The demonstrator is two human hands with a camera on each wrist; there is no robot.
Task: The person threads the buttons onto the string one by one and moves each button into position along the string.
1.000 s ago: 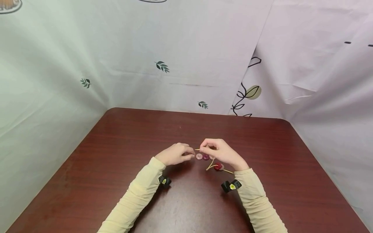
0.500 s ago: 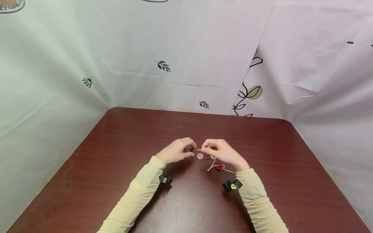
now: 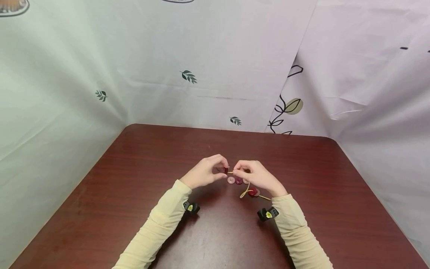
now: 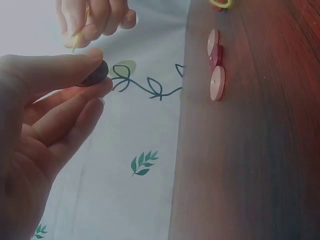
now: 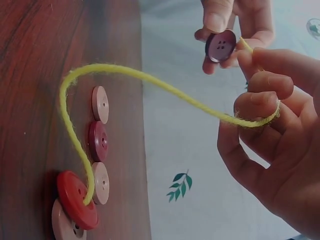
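My left hand (image 3: 205,172) pinches a dark purple-red button (image 5: 221,46) on edge between thumb and fingers, above the table. Four holes show in its face in the right wrist view. Opposite it, my right hand (image 3: 258,175) pinches a yellow string (image 5: 150,77) close to its end. The short tip points at the button; a small gap separates them in the right wrist view. From my right hand the string loops down to a red button (image 5: 82,212) and passes through it. That red button lies against a pale pink button (image 5: 61,225) on the table.
A row of buttons lies on the brown table (image 3: 215,239) below my hands: a pink button (image 5: 101,107), a purple-red button (image 5: 98,141) and another pink button (image 5: 101,182). A patterned white sheet (image 3: 208,56) hangs behind the table.
My left hand has risen and moved slightly right, and the button in its fingers has come into view beside the string's tip. My right hand has hardly moved.
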